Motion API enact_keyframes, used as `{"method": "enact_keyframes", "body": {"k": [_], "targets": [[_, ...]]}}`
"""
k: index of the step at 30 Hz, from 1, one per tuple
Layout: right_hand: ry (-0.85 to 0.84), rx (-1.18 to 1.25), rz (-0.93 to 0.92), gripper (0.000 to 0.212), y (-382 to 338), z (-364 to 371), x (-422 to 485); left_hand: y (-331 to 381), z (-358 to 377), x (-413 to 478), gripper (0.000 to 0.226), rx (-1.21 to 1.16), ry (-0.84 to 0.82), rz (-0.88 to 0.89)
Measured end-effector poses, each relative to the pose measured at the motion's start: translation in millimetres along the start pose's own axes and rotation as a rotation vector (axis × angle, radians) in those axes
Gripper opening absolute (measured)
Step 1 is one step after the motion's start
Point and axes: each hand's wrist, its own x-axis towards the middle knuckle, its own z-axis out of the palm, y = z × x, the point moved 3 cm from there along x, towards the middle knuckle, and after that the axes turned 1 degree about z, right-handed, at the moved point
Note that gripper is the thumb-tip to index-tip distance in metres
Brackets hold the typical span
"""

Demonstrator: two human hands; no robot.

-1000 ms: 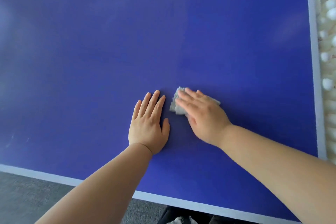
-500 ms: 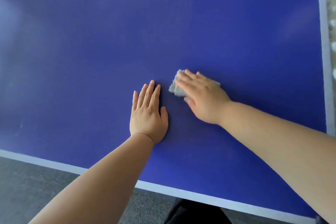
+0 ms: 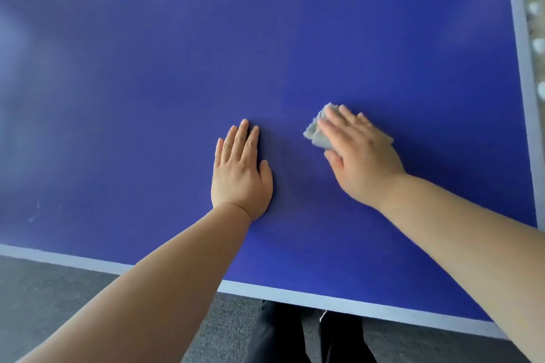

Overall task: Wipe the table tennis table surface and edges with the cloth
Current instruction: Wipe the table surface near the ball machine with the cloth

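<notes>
Right hand (image 3: 362, 159) flat, fingers straight, pressing the cloth (image 3: 317, 134) onto the bench (image 3: 147, 82), right of frame centre. It has slid right, away from the left hand (image 3: 240, 174), which stays flat and open as a brace. Stroke looks headed for the white border (image 3: 523, 97); edges probably still to do.

1. The left hand (image 3: 240, 177) lies flat on the table (image 3: 147, 97), near its front edge.
2. The right hand (image 3: 358, 156) lies to its right, apart, pressing the cloth (image 3: 317, 132) onto the table.
3. Floor (image 3: 44, 298) lies before the table.
</notes>
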Motion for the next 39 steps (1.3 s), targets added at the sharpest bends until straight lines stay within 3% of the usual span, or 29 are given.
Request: {"method": "enact_keyframes", "body": {"k": [3, 5, 6, 11, 14, 20, 22, 24, 28, 30, 33, 37, 39], "targets": [[-0.098, 0.063, -0.331, 0.056, -48.7, 23.7, -67.0, -1.2, 0.6, 0.2, 0.067, -0.001, 0.008, -0.004], [-0.127, 0.068, -0.431, 0.058, -50.4, 24.0, -78.3, -1.0, 0.2, 0.0, 0.067, -0.005, 0.008, -0.001], [-0.108, 0.072, -0.383, 0.06, -42.9, 21.9, -72.2, -1.7, 0.5, -1.3, 0.066, -0.006, 0.009, 0.004], [0.058, 0.105, 0.248, 0.057, 18.5, -8.6, -7.2, -2.6, 1.9, -1.0, 0.065, -0.014, 0.035, 0.012], [0.125, 0.035, 0.324, 0.048, -13.0, -1.9, -1.5, -3.5, 1.0, -2.0, 0.064, -0.022, 0.039, 0.025], [-0.141, 0.048, -0.299, 0.061, -118.7, 44.5, -112.7, -23.4, -7.1, -24.0, 0.061, -0.034, -0.033, 0.14], [-0.191, 0.035, -0.391, 0.063, -119.5, 41.3, -124.3, -47.0, -13.4, -51.0, 0.063, 0.006, -0.049, 0.217], [-0.135, 0.027, -0.236, 0.065, -96.1, 30.6, -104.1, -70.3, -18.0, -74.8, 0.066, 0.025, -0.053, 0.254], [0.029, 0.048, 0.379, 0.059, -27.2, -5.5, -60.9, -82.1, -16.7, -85.7, 0.067, 0.052, -0.037, 0.22], [0.099, 0.01, 0.444, 0.056, -32.0, -3.1, -61.2, -80.6, -14.9, -83.0, 0.066, 0.061, -0.025, 0.216], [0.095, 0.015, 0.185, 0.058, -84.7, 30.3, -93.8, -84.3, -12.2, -82.5, 0.066, 0.05, -0.006, 0.233], [-0.085, 0.055, -0.243, 0.054, -158.9, 67.7, -159.3, -84.1, -11.6, -82.3, 0.066, 0.038, 0.012, 0.234], [-0.128, 0.016, -0.296, 0.061, -151.0, 61.5, -157.7, -85.1, -11.2, -81.4, 0.066, 0.042, 0.01, 0.24]]}}
